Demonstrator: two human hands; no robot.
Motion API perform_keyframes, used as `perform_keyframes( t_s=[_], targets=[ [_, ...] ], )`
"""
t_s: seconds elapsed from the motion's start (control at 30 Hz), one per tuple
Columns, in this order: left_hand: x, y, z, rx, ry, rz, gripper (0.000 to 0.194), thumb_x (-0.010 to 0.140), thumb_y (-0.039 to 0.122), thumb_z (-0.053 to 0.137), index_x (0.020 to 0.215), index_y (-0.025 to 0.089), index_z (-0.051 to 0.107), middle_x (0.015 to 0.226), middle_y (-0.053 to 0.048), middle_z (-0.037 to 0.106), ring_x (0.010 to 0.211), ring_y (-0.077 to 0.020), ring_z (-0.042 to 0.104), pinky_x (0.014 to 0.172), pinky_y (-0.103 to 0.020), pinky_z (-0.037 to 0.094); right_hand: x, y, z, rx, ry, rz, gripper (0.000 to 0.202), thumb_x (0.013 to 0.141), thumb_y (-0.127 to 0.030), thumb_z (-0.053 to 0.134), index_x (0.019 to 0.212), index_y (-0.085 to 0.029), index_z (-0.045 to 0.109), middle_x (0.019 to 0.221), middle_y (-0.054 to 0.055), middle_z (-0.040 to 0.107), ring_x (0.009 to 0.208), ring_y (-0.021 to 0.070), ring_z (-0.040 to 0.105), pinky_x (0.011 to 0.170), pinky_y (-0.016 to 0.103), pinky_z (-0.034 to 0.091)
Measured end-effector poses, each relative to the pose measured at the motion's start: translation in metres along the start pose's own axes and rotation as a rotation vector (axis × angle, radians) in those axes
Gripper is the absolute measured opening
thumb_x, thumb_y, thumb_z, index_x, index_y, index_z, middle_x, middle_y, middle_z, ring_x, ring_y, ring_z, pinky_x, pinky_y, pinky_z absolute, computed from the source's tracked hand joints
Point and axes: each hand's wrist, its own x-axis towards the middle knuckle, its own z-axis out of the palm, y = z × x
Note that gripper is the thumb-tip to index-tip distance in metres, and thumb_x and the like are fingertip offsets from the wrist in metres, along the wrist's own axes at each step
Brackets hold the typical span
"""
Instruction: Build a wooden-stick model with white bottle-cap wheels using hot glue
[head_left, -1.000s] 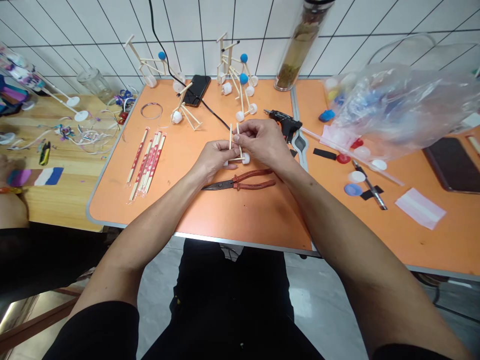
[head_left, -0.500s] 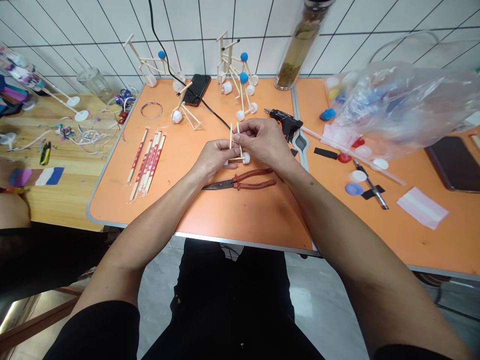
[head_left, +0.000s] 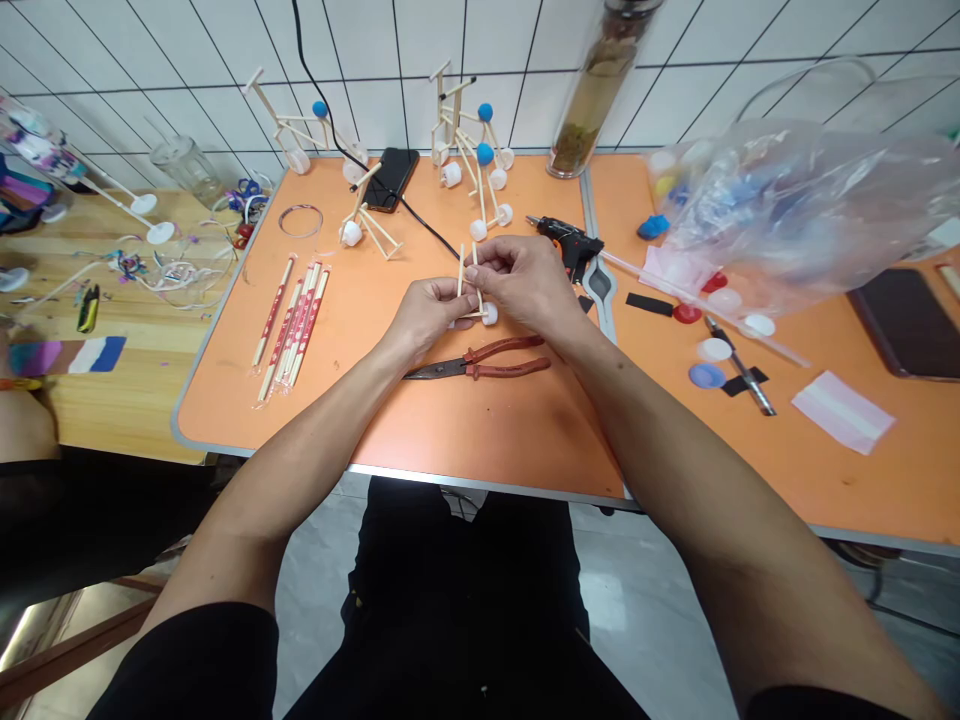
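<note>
At the middle of the orange table, my left hand (head_left: 429,318) is closed on a small wooden stick frame (head_left: 461,268) with white wheels at its base. My right hand (head_left: 523,285) pinches one of the frame's upright sticks between thumb and fingers. One white wheel (head_left: 490,314) shows below the right fingers; my left fingers hide part of the base. Just below the hands lie long-nose pliers (head_left: 510,369) with red-brown handles. A black glue gun (head_left: 571,243) rests beyond my right hand.
Finished-looking stick figures (head_left: 450,120) with white wheels and blue balls stand at the back. Wrapped chopsticks (head_left: 296,325) lie left, a black phone (head_left: 394,180) behind. Bottle caps (head_left: 707,376), a pen (head_left: 741,368) and a plastic bag (head_left: 810,220) are right. Another person's arm (head_left: 26,425) is far left.
My hands and the stick frame stay almost in place. The view has shifted very slightly, and the other person's hand at far left has moved toward the left edge.
</note>
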Motion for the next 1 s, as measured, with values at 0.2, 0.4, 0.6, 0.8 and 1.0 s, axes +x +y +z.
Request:
perform_keyframes(
  t_s=[0.2,0.4,0.6,0.8,1.0],
  targets=[
    [0.0013,0.0000,0.0008,-0.024,-0.001,0.022,0.035,0.067,0.038,0.106,0.081,0.016,0.084,0.084,-0.003,0.081,0.081,-0.0145,0.077,0.081,-0.026,0.064,0.0010,-0.0005,-0.0005,-0.028,0.020,-0.023,0.010,0.086,-0.024,0.071,0.090,-0.020,0.079,0.082,0.004,0.077,0.078,0.0203,0.065,0.071,0.034,0.047],
    [0.0026,-0.0020,-0.0003,-0.051,-0.021,-0.001,0.033,0.079,0.043,0.102,0.085,0.015,0.086,0.086,-0.006,0.083,0.083,-0.0149,0.079,0.081,-0.025,0.065,0.0015,0.0001,-0.0005,-0.030,0.030,-0.035,0.008,0.086,-0.020,0.072,0.090,-0.020,0.078,0.082,0.003,0.075,0.079,0.0199,0.064,0.074,0.036,0.048],
    [0.0019,-0.0013,0.0012,-0.068,-0.006,-0.042,0.027,0.088,0.040,0.096,0.090,0.015,0.085,0.091,-0.006,0.084,0.087,-0.0153,0.082,0.081,-0.024,0.066,0.0017,0.0003,-0.0011,-0.017,0.029,-0.026,0.006,0.087,-0.020,0.073,0.090,-0.020,0.078,0.082,0.002,0.075,0.078,0.0197,0.064,0.075,0.036,0.049],
    [-0.0002,0.0024,0.0027,-0.114,-0.007,-0.070,0.018,0.088,0.031,0.093,0.092,0.017,0.083,0.093,-0.005,0.085,0.088,-0.0157,0.082,0.082,-0.025,0.066,0.0018,0.0005,-0.0011,-0.001,0.033,-0.021,0.007,0.087,-0.019,0.074,0.090,-0.019,0.079,0.081,0.003,0.074,0.077,0.0201,0.064,0.073,0.037,0.048],
    [-0.0006,0.0012,0.0032,-0.156,-0.023,-0.075,0.012,0.087,0.022,0.089,0.096,0.016,0.084,0.095,-0.005,0.085,0.091,-0.0162,0.082,0.090,-0.028,0.065,0.0027,0.0019,-0.0013,-0.035,0.044,-0.010,0.004,0.086,-0.019,0.074,0.086,-0.020,0.077,0.077,0.001,0.071,0.074,0.0191,0.062,0.071,0.036,0.047]
  ],
)
